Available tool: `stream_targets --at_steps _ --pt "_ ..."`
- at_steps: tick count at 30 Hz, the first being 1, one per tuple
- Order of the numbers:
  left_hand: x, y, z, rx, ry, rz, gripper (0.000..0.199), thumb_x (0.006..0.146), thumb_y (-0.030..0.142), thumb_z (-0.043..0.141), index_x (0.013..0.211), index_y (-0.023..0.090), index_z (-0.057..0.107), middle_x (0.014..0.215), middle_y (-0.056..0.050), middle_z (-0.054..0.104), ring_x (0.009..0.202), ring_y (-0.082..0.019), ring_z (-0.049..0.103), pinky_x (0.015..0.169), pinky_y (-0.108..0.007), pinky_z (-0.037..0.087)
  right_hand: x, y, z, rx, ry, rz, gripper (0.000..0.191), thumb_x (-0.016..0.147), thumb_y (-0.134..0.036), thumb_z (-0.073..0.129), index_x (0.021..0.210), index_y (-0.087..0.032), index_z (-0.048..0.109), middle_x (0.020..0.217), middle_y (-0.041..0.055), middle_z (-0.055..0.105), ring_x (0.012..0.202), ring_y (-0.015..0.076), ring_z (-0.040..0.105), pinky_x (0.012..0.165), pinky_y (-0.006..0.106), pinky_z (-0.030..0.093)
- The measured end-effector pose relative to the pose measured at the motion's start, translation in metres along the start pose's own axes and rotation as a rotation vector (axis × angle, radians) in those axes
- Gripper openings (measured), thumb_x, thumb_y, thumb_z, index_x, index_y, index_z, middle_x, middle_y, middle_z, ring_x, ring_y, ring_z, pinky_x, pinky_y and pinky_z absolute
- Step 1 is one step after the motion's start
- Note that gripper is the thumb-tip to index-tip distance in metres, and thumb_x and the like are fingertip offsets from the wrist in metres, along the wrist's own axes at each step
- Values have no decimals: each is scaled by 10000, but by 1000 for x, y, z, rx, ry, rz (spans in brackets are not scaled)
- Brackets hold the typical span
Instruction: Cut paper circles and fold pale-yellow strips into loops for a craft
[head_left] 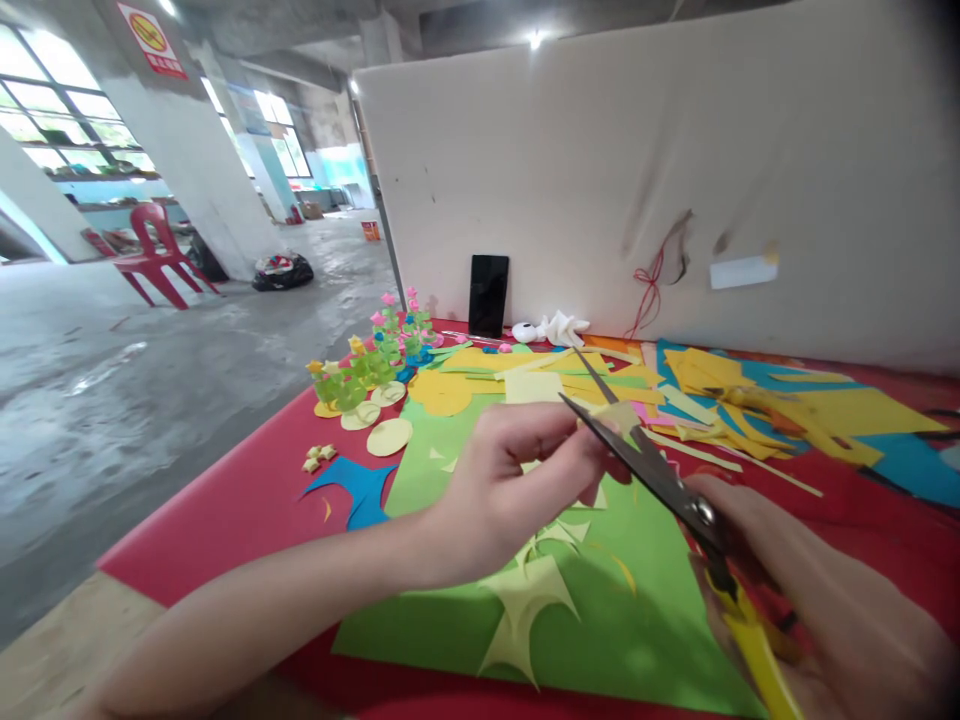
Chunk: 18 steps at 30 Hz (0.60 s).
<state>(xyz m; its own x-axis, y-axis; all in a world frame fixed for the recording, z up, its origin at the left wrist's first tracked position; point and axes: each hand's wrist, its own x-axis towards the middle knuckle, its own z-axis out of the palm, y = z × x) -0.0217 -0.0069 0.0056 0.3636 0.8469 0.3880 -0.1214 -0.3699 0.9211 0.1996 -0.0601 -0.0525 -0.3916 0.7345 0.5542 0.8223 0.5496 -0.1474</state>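
Observation:
My left hand [517, 475] pinches a small piece of pale yellow paper [621, 415] above the table. In my right hand [795, 580] are scissors [701, 515] with yellow handles; their blades are parted and lie around the paper's near edge. Fingers partly hide the piece. Beneath both hands lies a green sheet [600, 620], with curved pale yellow offcuts [529, 610] on it. Several pale yellow paper discs [389, 437] and a blue offcut [356, 485] are to the left of my left hand.
Small paper stars [358, 345] on green stems stand at the back left, with tiny stars [319, 458] nearby. A black phone [488, 295] leans on the white board [637, 150]. Yellow strips [750, 410] are heaped at right. The red table's [225, 500] left edge borders the floor.

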Motion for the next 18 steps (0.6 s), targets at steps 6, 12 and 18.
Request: stream_targets --at_steps 6,12,18 --pt "-1 0 1 6 -14 10 278 793 83 473 526 153 502 502 42 465 409 -27 406 410 -177 344 4 -2 -1 -20 -12 -19 567 782 -277 446 1322 -236 281 1021 152 632 815 316 672 544 322 565" --pt "-2 3 0 -8 -49 22 265 777 59 447 546 163 522 518 36 487 432 -41 420 428 -177 361 2 -2 0 -19 -33 5 550 812 -322 424 1333 -238 268 1038 168 616 838 341 666 552 358 561" --pt "-1 2 1 -8 -27 35 302 823 147 477 522 166 499 476 35 471 424 -49 415 414 -185 350 -4 1 0 39 -44 58 564 793 -341 472 1327 -288 299 1159 156 586 948 364 634 650 423 566"
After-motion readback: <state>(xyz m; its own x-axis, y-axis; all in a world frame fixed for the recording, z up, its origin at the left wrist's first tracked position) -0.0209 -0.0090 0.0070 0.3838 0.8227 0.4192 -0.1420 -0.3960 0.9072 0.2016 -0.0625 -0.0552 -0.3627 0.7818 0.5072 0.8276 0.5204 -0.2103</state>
